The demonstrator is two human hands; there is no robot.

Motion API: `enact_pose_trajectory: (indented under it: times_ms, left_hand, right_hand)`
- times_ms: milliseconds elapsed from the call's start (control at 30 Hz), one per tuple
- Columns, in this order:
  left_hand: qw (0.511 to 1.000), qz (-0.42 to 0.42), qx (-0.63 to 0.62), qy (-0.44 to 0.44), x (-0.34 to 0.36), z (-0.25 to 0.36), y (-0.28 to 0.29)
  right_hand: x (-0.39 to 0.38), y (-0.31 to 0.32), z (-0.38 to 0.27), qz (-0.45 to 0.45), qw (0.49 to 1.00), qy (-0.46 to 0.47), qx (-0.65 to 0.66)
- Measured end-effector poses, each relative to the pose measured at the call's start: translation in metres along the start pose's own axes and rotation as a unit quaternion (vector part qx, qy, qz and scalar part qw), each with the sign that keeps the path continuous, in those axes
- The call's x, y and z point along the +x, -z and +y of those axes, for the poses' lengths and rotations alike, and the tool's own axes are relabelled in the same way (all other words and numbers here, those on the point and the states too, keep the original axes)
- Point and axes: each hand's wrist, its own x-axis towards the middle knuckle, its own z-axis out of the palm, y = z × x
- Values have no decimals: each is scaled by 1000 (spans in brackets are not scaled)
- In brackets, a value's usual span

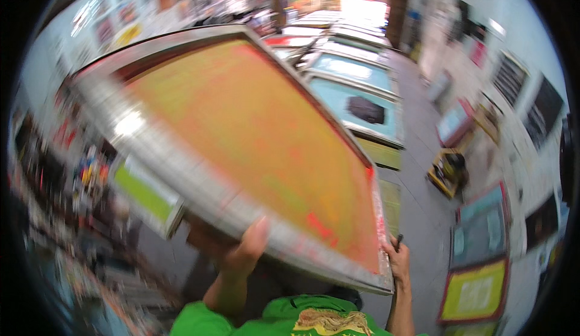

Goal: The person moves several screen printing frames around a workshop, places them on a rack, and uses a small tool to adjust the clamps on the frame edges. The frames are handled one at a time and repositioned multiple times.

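A large screen-printing frame (248, 130) with a pale metal border and orange-yellow mesh marked with red and pink smears fills the middle of the view, tilted and blurred by motion. My left hand (244, 251) grips its near border from below. My right hand (399, 266) holds its near right corner, with a small dark thin item sticking up by the fingers, too blurred to name. A smaller frame with lime-green mesh (145, 194) shows behind the big frame's left end.
A long row of screens with blue mesh (356, 70) runs toward the bright far doorway, a dark patch on the nearest. More screens (477, 294) and a yellow-and-black object (447, 173) stand along the right wall, beside the grey floor (423, 136). Blurred cluttered shelving lines the left.
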Motion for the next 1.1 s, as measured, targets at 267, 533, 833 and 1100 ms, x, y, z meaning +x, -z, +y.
enact_pose_trajectory:
  times_ms: [267,533,833,1100]
  left_hand:
    - [993,-110,-16,-29,-27,8,-52]
    - [969,-242,-47,-28,-74,23,-192]
    - [934,-328,-121,-65,-148,55,-315]
    - [925,-354,-133,-31,-192,33,-317]
  right_hand:
    - [7,22,-21,85,996,19,-7]
    - [-20,133,88,221,974,56,-11]
    - [-75,182,82,363,915,177,-11]
    - [-100,193,145,305,952,-9,21]
